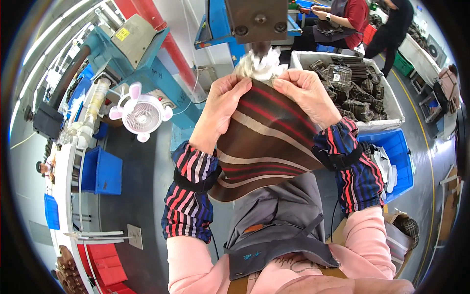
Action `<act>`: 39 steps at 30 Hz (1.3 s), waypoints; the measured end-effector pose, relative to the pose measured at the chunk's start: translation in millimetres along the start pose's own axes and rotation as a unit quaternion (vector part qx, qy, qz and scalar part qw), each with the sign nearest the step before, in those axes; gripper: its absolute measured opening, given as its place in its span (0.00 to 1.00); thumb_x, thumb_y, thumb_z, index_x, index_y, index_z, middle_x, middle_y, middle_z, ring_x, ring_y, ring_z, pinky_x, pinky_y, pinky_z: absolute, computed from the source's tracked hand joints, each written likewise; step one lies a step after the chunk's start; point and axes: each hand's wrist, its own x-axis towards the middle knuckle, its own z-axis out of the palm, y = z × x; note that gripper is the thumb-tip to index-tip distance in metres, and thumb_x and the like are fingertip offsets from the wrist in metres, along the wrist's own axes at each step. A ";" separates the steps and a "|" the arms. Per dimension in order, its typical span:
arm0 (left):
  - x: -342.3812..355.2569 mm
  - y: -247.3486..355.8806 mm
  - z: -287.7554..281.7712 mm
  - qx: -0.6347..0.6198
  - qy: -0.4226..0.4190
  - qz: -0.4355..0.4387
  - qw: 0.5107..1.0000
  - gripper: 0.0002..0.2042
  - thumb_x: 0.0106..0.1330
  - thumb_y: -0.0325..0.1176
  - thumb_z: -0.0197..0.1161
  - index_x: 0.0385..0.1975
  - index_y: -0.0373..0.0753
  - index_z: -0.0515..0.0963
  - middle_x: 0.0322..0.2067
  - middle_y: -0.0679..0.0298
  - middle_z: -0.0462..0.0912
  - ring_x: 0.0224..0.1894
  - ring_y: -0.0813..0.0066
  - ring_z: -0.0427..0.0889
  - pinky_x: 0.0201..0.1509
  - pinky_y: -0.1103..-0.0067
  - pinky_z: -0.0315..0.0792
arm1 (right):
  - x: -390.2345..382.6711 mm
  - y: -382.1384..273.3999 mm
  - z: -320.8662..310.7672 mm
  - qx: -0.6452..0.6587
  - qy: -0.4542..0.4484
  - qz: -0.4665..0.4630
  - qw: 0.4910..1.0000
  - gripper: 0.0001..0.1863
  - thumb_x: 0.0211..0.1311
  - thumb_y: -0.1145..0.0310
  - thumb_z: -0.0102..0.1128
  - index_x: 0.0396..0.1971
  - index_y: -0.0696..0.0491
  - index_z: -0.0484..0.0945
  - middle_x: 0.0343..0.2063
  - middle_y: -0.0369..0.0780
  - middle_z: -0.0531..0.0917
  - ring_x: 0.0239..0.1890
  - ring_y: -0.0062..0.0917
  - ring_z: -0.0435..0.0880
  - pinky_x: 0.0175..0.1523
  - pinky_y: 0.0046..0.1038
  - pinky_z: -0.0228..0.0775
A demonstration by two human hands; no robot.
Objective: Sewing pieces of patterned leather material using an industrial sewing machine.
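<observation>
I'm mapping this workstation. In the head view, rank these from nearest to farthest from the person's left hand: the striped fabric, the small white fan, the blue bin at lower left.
1. Striped fabric: held in the left hand.
2. Small white fan: to the hand's left, by the blue machine.
3. Blue bin: farthest, lower left on the floor.

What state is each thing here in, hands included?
Left hand: pinching the striped cloth's top edge.
Right hand: pinching the same edge.
Brown striped cloth piece: held up, white stuffing showing at the top.
White bin: full of plaid pieces.
Small white fan: upright; spinning unclear.
</observation>
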 end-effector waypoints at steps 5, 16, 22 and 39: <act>-4.9 -0.8 6.5 0.121 0.034 0.058 0.990 0.10 0.59 0.34 0.56 0.23 0.34 0.72 0.21 0.75 0.67 0.27 0.87 0.63 0.30 0.85 0.59 | -4.3 2.4 1.5 -0.158 0.076 -0.076 0.982 0.13 0.50 0.65 0.58 0.22 0.62 0.77 0.13 0.39 0.75 0.20 0.16 0.70 0.25 0.23 0.64; -1.1 -13.7 -5.1 0.041 0.023 0.008 0.999 0.07 0.63 0.31 0.54 0.25 0.37 0.74 0.23 0.77 0.72 0.28 0.92 0.67 0.32 0.90 0.62 | -7.0 -0.7 7.0 0.001 0.044 0.004 0.999 0.06 0.55 0.74 0.55 0.26 0.63 0.76 0.22 0.34 0.78 0.26 0.12 0.72 0.31 0.16 0.65; 0.4 -9.9 -3.4 0.032 0.038 0.011 0.999 0.08 0.63 0.31 0.54 0.23 0.37 0.73 0.21 0.78 0.69 0.25 0.92 0.63 0.30 0.90 0.60 | -3.5 -1.1 9.5 -0.053 0.057 -0.014 0.997 0.07 0.55 0.73 0.55 0.25 0.62 0.76 0.19 0.32 0.76 0.22 0.10 0.68 0.27 0.16 0.61; -79.8 -17.0 23.3 0.145 0.008 0.099 0.984 0.07 0.61 0.30 0.58 0.31 0.32 0.75 0.25 0.72 0.75 0.26 0.92 0.67 0.30 0.92 0.62 | -94.3 0.2 46.2 -0.164 0.056 -0.083 0.981 0.03 0.54 0.76 0.57 0.26 0.59 0.75 0.17 0.40 0.77 0.19 0.15 0.72 0.26 0.20 0.65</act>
